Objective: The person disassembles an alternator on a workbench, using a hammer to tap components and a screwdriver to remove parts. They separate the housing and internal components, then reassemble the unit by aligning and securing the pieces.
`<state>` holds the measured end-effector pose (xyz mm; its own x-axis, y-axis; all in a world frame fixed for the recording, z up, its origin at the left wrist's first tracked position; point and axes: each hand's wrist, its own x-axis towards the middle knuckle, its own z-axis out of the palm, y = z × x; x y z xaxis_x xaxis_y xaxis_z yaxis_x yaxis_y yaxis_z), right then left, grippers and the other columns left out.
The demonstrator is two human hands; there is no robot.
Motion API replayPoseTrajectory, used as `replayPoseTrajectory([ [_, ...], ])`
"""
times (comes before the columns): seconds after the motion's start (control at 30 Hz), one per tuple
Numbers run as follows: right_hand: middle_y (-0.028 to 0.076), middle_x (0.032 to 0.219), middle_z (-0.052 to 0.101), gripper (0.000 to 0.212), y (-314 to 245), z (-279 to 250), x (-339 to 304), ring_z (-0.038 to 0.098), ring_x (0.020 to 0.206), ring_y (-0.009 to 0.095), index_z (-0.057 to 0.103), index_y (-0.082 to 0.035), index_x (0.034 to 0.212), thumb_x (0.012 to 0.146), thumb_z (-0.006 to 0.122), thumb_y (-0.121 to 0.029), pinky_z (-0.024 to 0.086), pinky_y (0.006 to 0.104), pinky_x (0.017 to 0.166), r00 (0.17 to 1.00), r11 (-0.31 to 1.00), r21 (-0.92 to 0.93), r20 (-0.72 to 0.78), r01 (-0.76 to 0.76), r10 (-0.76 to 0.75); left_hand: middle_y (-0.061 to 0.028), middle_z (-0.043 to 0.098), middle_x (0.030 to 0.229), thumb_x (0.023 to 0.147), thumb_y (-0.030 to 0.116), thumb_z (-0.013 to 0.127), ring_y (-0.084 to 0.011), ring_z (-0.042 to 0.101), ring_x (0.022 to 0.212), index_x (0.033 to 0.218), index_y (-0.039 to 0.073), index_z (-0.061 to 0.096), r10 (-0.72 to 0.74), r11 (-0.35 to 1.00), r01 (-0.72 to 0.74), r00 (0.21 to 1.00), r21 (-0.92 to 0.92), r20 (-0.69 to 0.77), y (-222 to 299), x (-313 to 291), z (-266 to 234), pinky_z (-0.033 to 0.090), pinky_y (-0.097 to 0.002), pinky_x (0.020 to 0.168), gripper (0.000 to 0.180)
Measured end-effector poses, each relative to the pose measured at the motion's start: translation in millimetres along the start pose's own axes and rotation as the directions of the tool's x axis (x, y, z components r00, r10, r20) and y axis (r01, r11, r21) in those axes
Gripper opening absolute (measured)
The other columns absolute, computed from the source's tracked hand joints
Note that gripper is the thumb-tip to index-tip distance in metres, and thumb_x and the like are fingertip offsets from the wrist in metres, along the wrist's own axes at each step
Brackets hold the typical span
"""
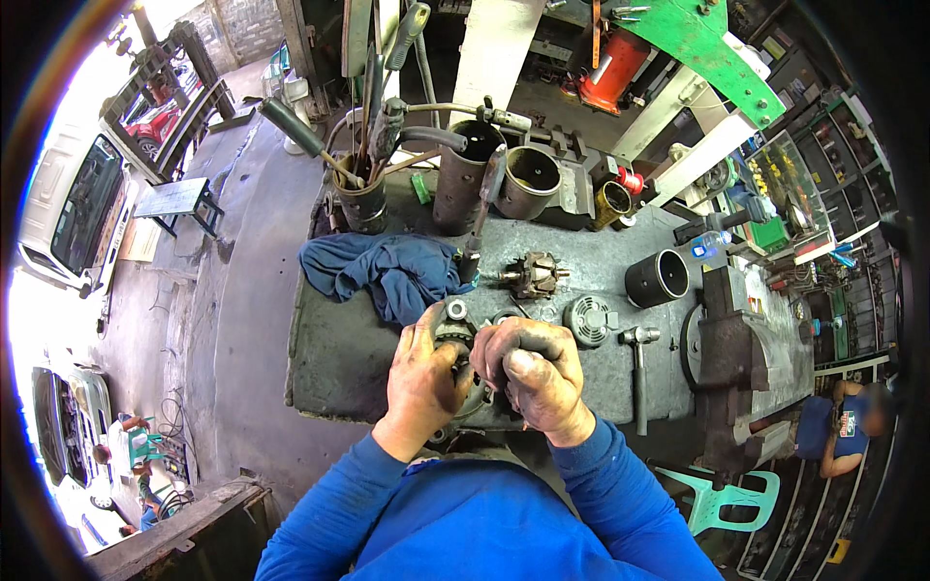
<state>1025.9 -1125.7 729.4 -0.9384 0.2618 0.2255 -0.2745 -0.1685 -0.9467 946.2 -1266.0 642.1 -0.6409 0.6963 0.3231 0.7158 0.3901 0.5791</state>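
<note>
Low on the bench in front of me, a round metal alternator housing (455, 332) is partly covered by my hands. My left hand (423, 376) grips its left side, fingers stretched along it and thumb bent inward. My right hand (539, 373) is closed in a fist just to the right, over the housing; what it holds is hidden. Beyond the hands lies an alternator rotor (536, 276) with a toothed metal body. A slotted round end cover (589, 321) lies to its right. The hammer (639, 373) rests farther right, its head pointing away from me.
A crumpled blue cloth (373, 274) lies at the bench's left. Behind it stand metal cylinders, one holding tools (361, 203), and another cylinder (657, 279) stands at right. A vise (741, 324) is at the right edge. A person (843, 426) sits at far right near a green chair (731, 499).
</note>
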Motion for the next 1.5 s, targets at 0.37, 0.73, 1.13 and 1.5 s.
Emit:
replayPoseTrajectory([
  [0.37,0.012,0.068,0.056,0.052,-5.2,12.3,13.5,0.053,0.065,0.021,0.055,0.000,0.076,0.098,0.064,-0.046,0.041,0.0347,0.059,1.000,1.000,0.026,0.024,0.014,-0.015,-0.0221,0.056,0.147,0.071,0.023,0.081,-0.0442,0.057,0.127,0.119,0.008,0.072,-0.016,0.998,0.017,1.000,-0.053,0.025,-7.1,-1.4,5.1,0.049,-0.0500,0.105,0.051],
  [0.73,0.014,0.082,0.064,0.029,10.7,21.2,3.1,0.062,0.072,0.027,0.061,0.001,0.087,0.098,0.061,-0.026,0.049,0.0383,0.069,0.974,0.977,-0.122,-0.127,0.174,-0.189,-0.0218,0.062,0.140,0.081,0.027,0.077,-0.0432,0.057,0.132,0.128,0.006,0.067,0.089,0.995,-0.091,0.994,-0.028,-0.071,-1.1,-2.3,-0.4,0.046,-0.0526,0.111,0.053],
  [1.13,0.024,0.120,0.066,0.055,39.9,-237.2,-139.7,0.063,0.115,0.042,0.061,0.005,0.123,0.093,0.078,-0.038,0.051,0.0521,0.098,0.581,0.027,-0.619,-0.749,-0.785,-0.318,-0.0170,0.062,0.144,0.082,0.013,0.083,-0.0432,0.058,0.123,0.095,0.001,0.073,0.125,0.985,-0.142,0.978,-0.095,-0.164,1.3,-0.2,10.0,0.049,-0.0498,0.105,0.021],
  [1.5,0.020,0.088,0.074,0.034,57.5,-288.8,-182.5,0.074,0.086,0.038,0.062,0.000,0.111,0.099,0.072,-0.030,0.058,0.0459,0.079,0.481,0.254,-0.459,-0.876,-0.852,0.030,-0.0170,0.060,0.146,0.082,0.017,0.082,-0.0430,0.056,0.126,0.118,0.004,0.069,0.160,0.987,-0.161,0.980,0.003,-0.117,1.7,-2.1,6.6,0.047,-0.0518,0.108,0.040],
])
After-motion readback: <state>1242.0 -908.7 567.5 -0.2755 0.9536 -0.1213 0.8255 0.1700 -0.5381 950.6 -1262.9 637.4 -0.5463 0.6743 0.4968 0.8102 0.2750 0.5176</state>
